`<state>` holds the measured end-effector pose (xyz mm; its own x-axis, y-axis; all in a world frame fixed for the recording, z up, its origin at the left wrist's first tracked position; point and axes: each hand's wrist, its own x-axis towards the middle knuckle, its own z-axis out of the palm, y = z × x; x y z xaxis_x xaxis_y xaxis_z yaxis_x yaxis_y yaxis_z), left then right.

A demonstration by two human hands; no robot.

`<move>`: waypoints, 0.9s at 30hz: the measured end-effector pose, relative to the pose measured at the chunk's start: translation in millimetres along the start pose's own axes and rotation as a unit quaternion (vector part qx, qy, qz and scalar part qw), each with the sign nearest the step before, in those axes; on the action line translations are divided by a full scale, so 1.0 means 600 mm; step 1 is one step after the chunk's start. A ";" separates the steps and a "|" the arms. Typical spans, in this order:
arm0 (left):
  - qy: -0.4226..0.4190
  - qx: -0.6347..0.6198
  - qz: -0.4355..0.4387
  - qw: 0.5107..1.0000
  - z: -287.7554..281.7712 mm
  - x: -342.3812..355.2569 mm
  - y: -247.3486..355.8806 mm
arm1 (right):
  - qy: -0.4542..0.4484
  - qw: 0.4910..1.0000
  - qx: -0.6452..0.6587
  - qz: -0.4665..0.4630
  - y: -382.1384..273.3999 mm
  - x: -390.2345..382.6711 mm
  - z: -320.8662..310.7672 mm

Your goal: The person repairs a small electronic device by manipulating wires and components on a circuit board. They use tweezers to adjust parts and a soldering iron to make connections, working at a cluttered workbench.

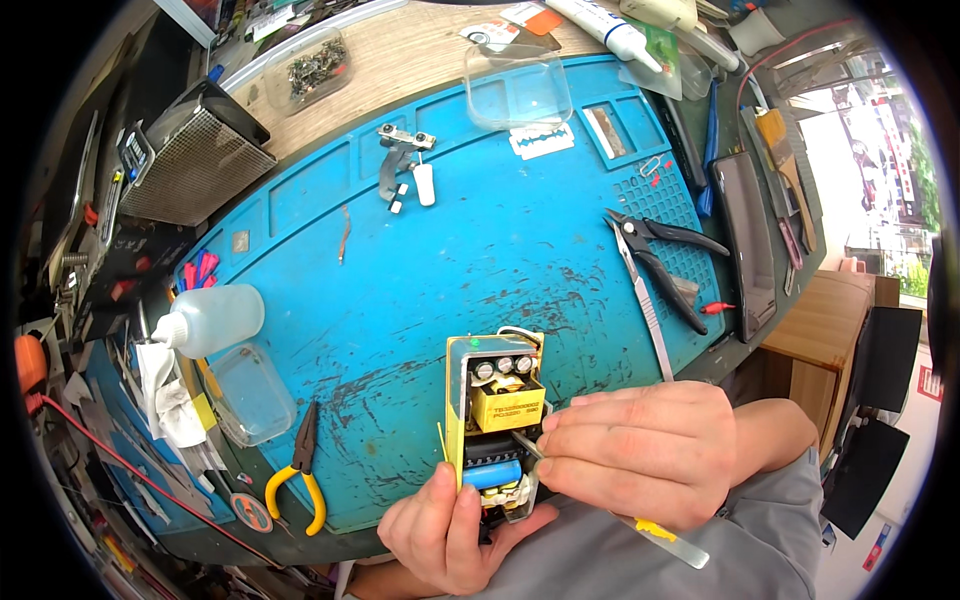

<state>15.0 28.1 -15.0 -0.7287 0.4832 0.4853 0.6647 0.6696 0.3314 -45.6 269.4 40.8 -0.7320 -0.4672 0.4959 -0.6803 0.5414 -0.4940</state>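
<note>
My left hand grips the lower end of a power supply circuit board over the front edge of the blue mat. On this board sit a yellow transformer, a blue cylindrical capacitor and several round-topped capacitors near its far end. My right hand pinches metal tweezers, their flat tail with a yellow patch showing below the palm. The dark tip reaches in beside the transformer; whether it touches a part I cannot tell. The palm side of my right hand is hidden.
Yellow-handled pliers lie left on the blue mat, near a squeeze bottle and a clear tray. Black-handled cutters and a scalpel handle lie right. Behind are a small clamp-like part and a razor blade.
</note>
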 end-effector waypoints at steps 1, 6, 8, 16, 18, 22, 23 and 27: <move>0.000 0.004 0.001 1.000 0.000 0.000 0.001 | -0.003 1.000 0.000 -0.002 0.001 0.001 0.000; 0.023 0.019 -0.002 1.000 0.007 0.010 0.007 | -0.006 1.000 0.009 0.007 -0.001 -0.001 -0.001; 0.021 0.019 -0.004 1.000 0.005 0.011 0.008 | 0.001 1.000 0.021 0.007 0.003 -0.003 0.002; 0.020 -0.028 -0.006 0.999 0.008 0.007 0.002 | 0.012 0.999 0.043 0.024 0.004 -0.009 0.003; -0.002 -0.008 -0.018 1.000 -0.001 0.005 0.007 | 0.011 0.998 0.049 0.027 0.005 -0.011 0.002; -0.013 -0.004 -0.021 1.000 -0.004 0.006 0.007 | 0.009 0.998 0.053 0.027 0.006 -0.014 -0.001; -0.013 -0.005 -0.022 1.000 -0.004 0.005 0.007 | 0.009 0.998 0.054 0.026 0.006 -0.015 -0.001; -0.017 -0.006 -0.023 1.000 -0.005 0.005 0.007 | 0.005 0.998 0.063 0.023 0.009 -0.015 -0.002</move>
<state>16.1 30.8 -9.7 -0.7630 0.4717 0.4420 0.6330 0.6838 0.3629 -42.5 277.4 34.4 -0.7621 -0.4363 0.4784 -0.6464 0.4699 -0.6011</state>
